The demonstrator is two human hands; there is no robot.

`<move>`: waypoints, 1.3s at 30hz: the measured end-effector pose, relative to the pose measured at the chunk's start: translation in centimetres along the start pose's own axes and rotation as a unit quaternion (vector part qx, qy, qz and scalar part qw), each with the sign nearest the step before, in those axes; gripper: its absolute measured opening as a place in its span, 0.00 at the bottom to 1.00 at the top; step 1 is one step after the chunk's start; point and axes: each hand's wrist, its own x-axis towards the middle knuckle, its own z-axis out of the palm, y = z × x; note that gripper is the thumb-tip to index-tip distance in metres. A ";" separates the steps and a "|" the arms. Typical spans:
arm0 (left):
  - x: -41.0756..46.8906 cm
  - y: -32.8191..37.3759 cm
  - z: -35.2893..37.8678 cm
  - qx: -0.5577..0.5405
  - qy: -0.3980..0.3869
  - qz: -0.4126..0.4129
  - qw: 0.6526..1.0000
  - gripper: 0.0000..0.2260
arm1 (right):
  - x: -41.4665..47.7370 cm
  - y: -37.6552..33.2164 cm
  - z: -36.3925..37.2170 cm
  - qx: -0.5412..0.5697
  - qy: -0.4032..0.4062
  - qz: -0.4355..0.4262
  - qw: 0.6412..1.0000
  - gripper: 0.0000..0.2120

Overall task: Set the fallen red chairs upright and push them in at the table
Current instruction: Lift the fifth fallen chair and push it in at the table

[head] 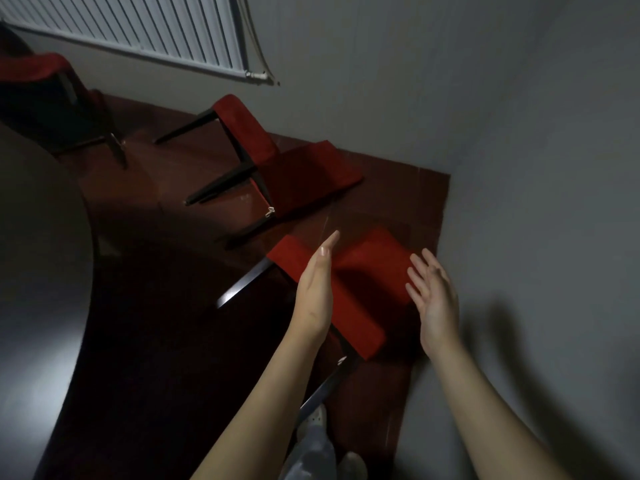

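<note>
A red chair lies fallen on the dark red floor right in front of me, its dark legs pointing left and toward me. My left hand reaches over its left part with straight fingers, and my right hand hovers open at its right edge; neither grips it. A second fallen red chair lies farther back, legs pointing left. A third red chair stands at the far left, next to the round table.
A grey wall runs close along the right side. A white radiator hangs on the far wall. My shoes stand on the floor near the closest chair's leg.
</note>
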 end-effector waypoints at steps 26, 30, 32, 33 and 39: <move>17.4 -0.5 2.3 0.013 -0.033 -0.018 0.999 0.24 | 16.7 1.5 0.5 -0.049 0.062 0.051 0.996 0.19; 19.8 -0.7 5.1 0.022 -0.016 -0.032 0.999 0.23 | 20.8 1.7 -1.9 -0.042 0.059 0.069 0.995 0.19; 21.3 -0.2 7.3 0.051 0.012 -0.041 0.998 0.20 | 23.6 1.1 -3.2 -0.037 0.045 0.085 0.995 0.19; 22.0 0.2 8.5 0.055 0.019 -0.045 0.997 0.19 | 24.9 0.6 -3.7 -0.038 0.035 0.087 0.995 0.18; 25.2 1.8 15.0 0.054 0.000 -0.040 0.998 0.22 | 31.0 -4.2 -6.1 -0.016 -0.014 0.069 0.997 0.13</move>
